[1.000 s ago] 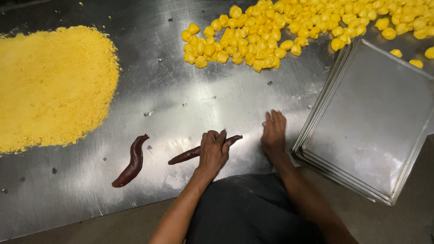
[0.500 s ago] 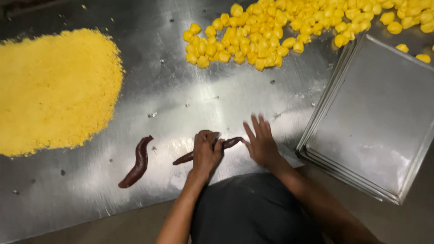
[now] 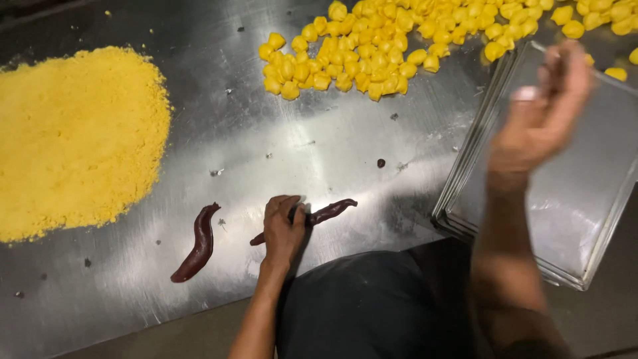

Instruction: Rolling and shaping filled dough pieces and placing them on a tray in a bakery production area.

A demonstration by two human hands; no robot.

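Steel table, seen from the head camera looking down.

Containers: a stack of shallow metal trays sits at the right edge of the table, tilted diagonally in frame. The top tray holds nothing visible; its surface is bare and reflective. No packages, labels or signs visible on the trays or the table.

Loose material on the table: a wide flat heap of yellow crumbs at the left; a pile of small yellow dough pieces along the top, reaching to the far corner of the trays.

Left hand: fingers curled down and closed over the middle of a dark brown dough roll lying on the table near the front edge. The roll's ends stick out on either side of the hand. A second dark brown dough roll lies to the left, apart from the hand, untouched.

Right hand: raised above the trays, blurred. Fingers appear loosely curled; cannot tell whether they hold anything.

One small dark bit lies on bare steel between the roll and the yellow pieces.
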